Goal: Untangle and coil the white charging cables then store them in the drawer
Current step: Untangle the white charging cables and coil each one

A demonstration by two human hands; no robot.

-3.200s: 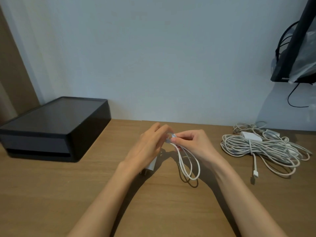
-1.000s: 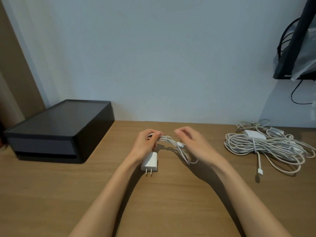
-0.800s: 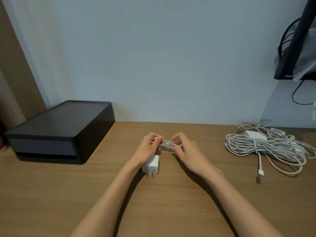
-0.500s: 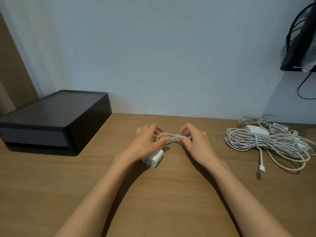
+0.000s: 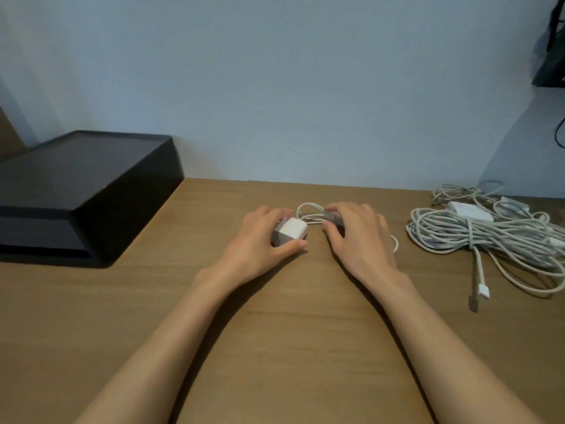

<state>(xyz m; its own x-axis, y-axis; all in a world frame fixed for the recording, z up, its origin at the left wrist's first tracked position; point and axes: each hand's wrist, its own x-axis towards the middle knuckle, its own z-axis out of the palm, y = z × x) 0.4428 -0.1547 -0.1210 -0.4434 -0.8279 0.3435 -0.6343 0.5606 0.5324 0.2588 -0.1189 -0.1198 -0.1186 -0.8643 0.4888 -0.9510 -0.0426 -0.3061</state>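
The left hand [image 5: 260,241] gripped the white charger plug [image 5: 290,234]; just beside it, the right hand [image 5: 359,237] pinched its coiled cable [image 5: 307,209] on the bench [image 5: 275,332].

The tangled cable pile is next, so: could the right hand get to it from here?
Probably yes. Only bare desk lies between the right hand and the tangled cable pile, but that hand pinches the small coiled cable and must release it first.

Small coiled cable [image 5: 312,220] centre, tangled cable heap [image 5: 489,237] right, black drawer [image 5: 76,191] left
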